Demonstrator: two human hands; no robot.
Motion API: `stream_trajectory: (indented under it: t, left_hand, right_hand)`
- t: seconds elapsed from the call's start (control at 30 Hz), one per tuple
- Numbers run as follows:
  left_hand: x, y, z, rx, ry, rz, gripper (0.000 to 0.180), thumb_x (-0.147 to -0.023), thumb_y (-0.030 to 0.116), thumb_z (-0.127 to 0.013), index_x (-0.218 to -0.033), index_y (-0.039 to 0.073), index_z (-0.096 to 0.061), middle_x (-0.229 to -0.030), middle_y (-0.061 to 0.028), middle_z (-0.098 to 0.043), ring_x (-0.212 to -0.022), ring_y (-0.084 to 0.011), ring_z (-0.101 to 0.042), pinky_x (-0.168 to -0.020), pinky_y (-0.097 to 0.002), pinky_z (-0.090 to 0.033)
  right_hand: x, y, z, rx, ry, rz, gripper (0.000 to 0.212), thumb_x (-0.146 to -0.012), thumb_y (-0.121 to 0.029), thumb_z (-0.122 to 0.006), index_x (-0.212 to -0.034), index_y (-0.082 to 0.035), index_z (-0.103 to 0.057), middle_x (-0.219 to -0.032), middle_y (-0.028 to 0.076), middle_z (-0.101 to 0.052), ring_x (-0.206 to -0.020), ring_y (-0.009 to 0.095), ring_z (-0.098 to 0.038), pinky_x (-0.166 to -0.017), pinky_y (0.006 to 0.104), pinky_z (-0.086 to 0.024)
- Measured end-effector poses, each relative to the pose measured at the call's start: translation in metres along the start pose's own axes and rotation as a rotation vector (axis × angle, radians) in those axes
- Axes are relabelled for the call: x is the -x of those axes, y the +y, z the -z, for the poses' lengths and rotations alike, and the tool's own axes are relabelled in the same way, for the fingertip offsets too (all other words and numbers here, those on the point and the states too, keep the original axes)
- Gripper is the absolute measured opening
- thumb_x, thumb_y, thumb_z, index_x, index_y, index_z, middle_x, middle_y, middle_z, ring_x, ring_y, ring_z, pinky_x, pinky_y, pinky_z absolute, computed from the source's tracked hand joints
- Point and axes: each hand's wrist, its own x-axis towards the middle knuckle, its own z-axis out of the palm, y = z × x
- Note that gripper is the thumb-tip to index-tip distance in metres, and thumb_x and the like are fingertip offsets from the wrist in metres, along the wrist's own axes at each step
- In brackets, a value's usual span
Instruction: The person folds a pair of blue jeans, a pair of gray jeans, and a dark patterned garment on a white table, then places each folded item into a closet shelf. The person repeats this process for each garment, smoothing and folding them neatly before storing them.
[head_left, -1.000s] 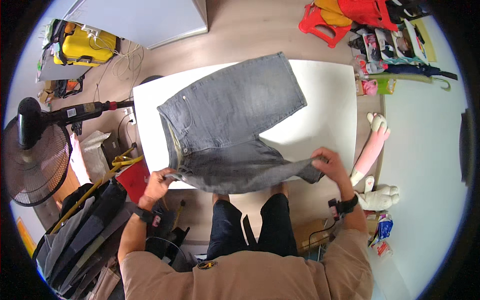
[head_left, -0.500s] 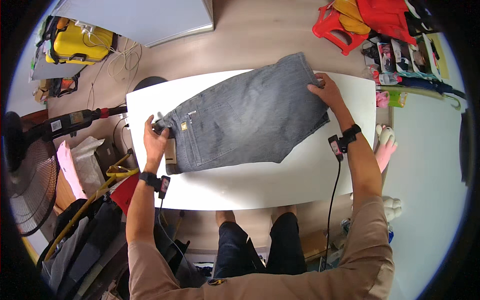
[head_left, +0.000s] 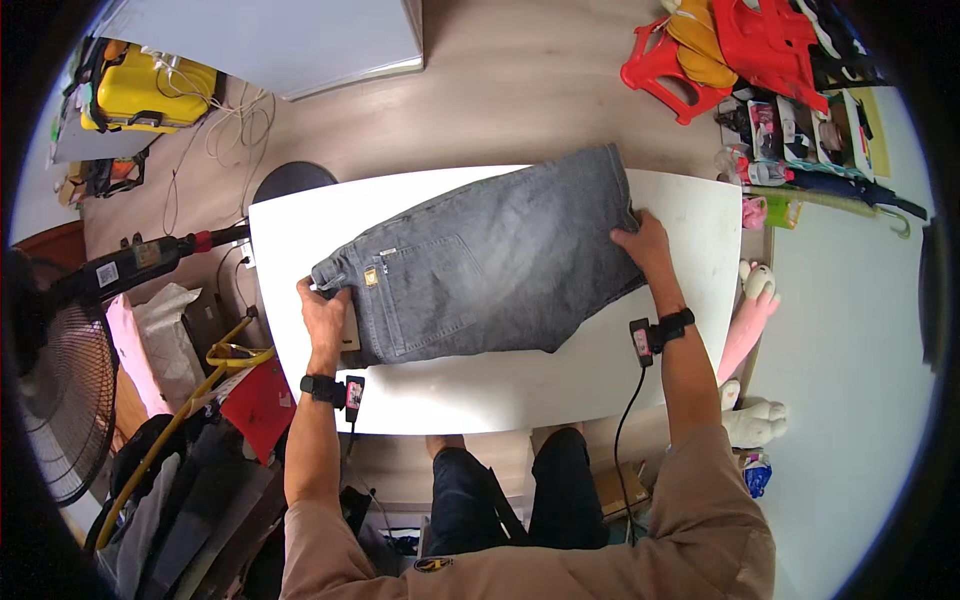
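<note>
A pair of grey denim shorts, folded in half lengthwise, lies on the white table. The waistband is to the left, the leg hems to the right, and a back pocket and a small yellowish tag face up. At the waistband, my left hand has its thumb and fingers closed on the cloth, beside a tan label card. My right hand pinches the hem edge at the right end, its fingertips partly hidden under the cloth. The upper right corner of the shorts reaches past the table's far edge.
A black fan stands left of the table, above a heap of dark clothes. Red stools are at the far right. Pink and white plush toys lie along the right side; a yellow case sits far left.
The whole view has shifted, with the table lower in it. Both hands and the shorts have come slightly nearer to me, and my left hand's fingers have closed further around the waistband.
</note>
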Motion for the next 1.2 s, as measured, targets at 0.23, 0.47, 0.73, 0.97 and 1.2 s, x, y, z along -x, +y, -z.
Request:
stream_trajectory:
  t: [0.23, 0.47, 0.73, 0.97, 1.2]
  left_hand:
    - [0.014, -0.012, -0.006, -0.004, -0.191, -0.242, 0.054, -0.077, 0.005, -0.066, -0.124, -0.004, -0.041, -0.095, -0.0181, -0.063, -0.085, -0.0262, -0.062, -0.079, -0.0357, -0.05]
    - [0.059, 0.038, -0.036, -0.5, 0.095, -0.653, 0.069, -0.077, 0.014, -0.066, -0.137, 0.001, -0.036, -0.143, -0.0256, -0.031, -0.133, -0.0407, -0.029, -0.108, -0.0509, -0.023]
    - [0.152, 0.062, -0.122, -0.656, -0.307, -0.918, 0.074, -0.076, 0.034, -0.066, -0.141, 0.011, -0.038, -0.151, -0.0205, -0.023, -0.138, -0.0449, -0.016, -0.109, -0.0628, -0.01]
    - [0.148, 0.052, -0.152, -0.652, -0.283, -0.889, 0.076, -0.075, 0.034, -0.068, -0.141, 0.014, -0.037, -0.15, -0.0212, -0.023, -0.137, -0.0455, -0.018, -0.109, -0.0637, -0.011]
    - [0.146, 0.067, -0.128, -0.617, -0.505, -0.785, 0.085, -0.069, 0.012, -0.074, -0.144, 0.014, -0.034, -0.152, -0.0186, -0.021, -0.14, -0.0397, -0.02, -0.113, -0.0525, -0.017]
  right_hand:
    - [0.065, 0.101, 0.009, -0.505, -0.197, -0.228, 0.028, -0.064, -0.004, -0.069, -0.09, 0.004, -0.067, -0.081, 0.012, -0.069, -0.076, 0.023, -0.065, -0.075, 0.0338, -0.051]
    - [0.113, 0.131, 0.019, -0.812, -0.19, -0.287, 0.036, -0.071, -0.001, -0.063, -0.107, 0.003, -0.062, -0.096, 0.009, -0.067, -0.085, 0.018, -0.063, -0.082, 0.0297, -0.049]
    - [0.128, 0.146, 0.014, -1.204, -0.365, -0.47, 0.053, -0.075, -0.014, -0.07, -0.122, 0.005, -0.053, -0.112, 0.014, -0.063, -0.098, 0.024, -0.061, -0.09, 0.0345, -0.046]
    - [0.161, 0.062, 0.052, -1.325, -0.225, -0.266, 0.049, -0.074, -0.01, -0.07, -0.119, 0.005, -0.056, -0.109, 0.012, -0.065, -0.096, 0.023, -0.062, -0.088, 0.0355, -0.048]
    - [0.211, -0.057, 0.042, -1.151, -0.173, 0.037, 0.042, -0.077, -0.008, -0.064, -0.117, 0.004, -0.056, -0.101, 0.007, -0.065, -0.086, 0.016, -0.06, -0.08, 0.0301, -0.047]
